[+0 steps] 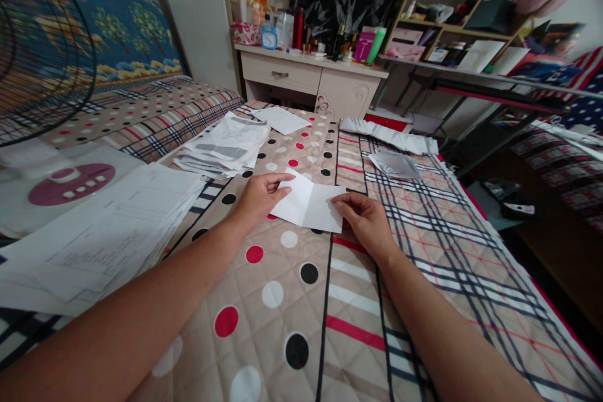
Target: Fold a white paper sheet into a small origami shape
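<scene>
Between my hands is a small white sheet of paper (pixel 325 204), with a crease down its middle and its two halves slightly angled. My left hand (pixel 264 196) pinches its left edge between thumb and fingers. At the opposite edge, my right hand (pixel 365 220) grips the paper the same way. The sheet is just above or on the dotted bedspread (pixel 273 326); I cannot tell which. Beyond my left hand lies a messy pile of printed papers (pixel 230 141), and behind it a single white sheet (pixel 281 119).
A larger stack of printed sheets (pixel 108 232) lies at the left, near a fan (pixel 42 44). Ahead to the right are a flat plastic packet (pixel 394 164) and a row of folded white papers (pixel 389 137). A cluttered dresser (pixel 282 78) stands past the bed's far end.
</scene>
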Available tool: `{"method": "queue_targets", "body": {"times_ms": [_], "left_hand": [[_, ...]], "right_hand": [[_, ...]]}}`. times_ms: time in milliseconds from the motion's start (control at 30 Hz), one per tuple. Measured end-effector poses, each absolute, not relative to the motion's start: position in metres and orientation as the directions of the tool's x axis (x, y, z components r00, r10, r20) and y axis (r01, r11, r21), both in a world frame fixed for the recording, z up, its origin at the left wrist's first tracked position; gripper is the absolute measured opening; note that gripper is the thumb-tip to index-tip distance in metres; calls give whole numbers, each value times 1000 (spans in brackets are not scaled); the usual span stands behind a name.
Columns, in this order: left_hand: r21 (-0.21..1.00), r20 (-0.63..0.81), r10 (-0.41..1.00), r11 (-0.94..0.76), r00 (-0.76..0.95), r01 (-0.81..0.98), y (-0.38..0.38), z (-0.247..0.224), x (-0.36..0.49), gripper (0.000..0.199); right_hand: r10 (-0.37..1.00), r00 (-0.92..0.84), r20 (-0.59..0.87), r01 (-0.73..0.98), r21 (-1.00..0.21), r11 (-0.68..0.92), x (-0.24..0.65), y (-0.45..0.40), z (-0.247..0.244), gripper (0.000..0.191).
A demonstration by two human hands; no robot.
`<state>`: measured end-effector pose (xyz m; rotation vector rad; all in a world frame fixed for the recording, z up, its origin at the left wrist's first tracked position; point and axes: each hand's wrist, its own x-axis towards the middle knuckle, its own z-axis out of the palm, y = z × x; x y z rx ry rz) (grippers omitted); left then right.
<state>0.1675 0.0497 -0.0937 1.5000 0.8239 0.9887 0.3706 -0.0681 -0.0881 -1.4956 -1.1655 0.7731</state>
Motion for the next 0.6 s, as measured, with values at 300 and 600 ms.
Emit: {"method": "queue_targets", "body": {"times_ms": [300, 600], "left_hand": [[986, 151, 900, -168, 410, 6, 50, -95, 168, 37], [973, 159, 867, -218, 472, 71, 49, -93, 167, 32]], "right_hand": [[938, 319, 135, 329, -944, 24, 372, -66, -92, 20], [820, 464, 335, 539, -841, 39, 387, -62, -93, 18]]}}
